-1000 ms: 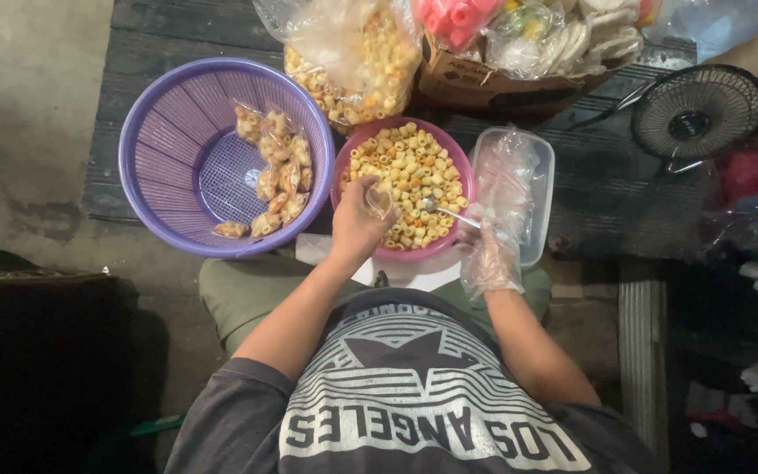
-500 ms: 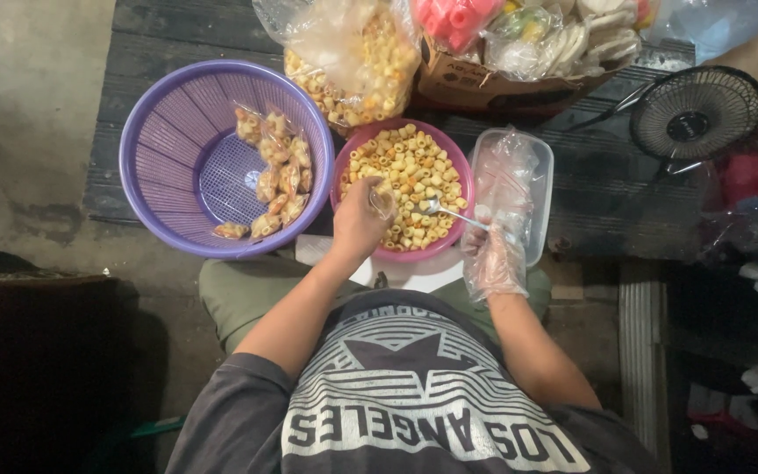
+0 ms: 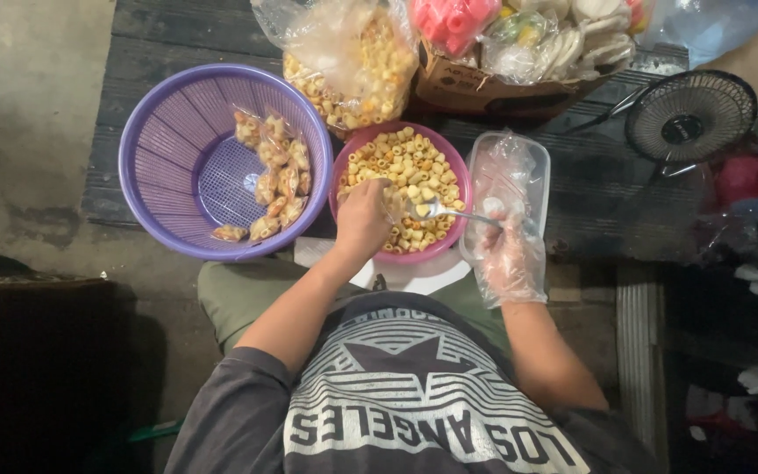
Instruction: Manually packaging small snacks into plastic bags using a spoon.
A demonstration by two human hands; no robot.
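Left hand (image 3: 363, 219) holds small bag (image 3: 390, 200); right hand (image 3: 509, 254) grips spoon (image 3: 449, 211) over pink bowl (image 3: 451, 239)

Dim light; grey concrete floor (image 3: 28, 105); dark wooden plank platform (image 3: 177, 35); small black fan (image 3: 690, 114) at right

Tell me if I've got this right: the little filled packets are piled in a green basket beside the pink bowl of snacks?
Not quite. In the head view the filled packets lie in a purple basket, not a green one. It does sit beside the pink bowl of ring-shaped snacks.
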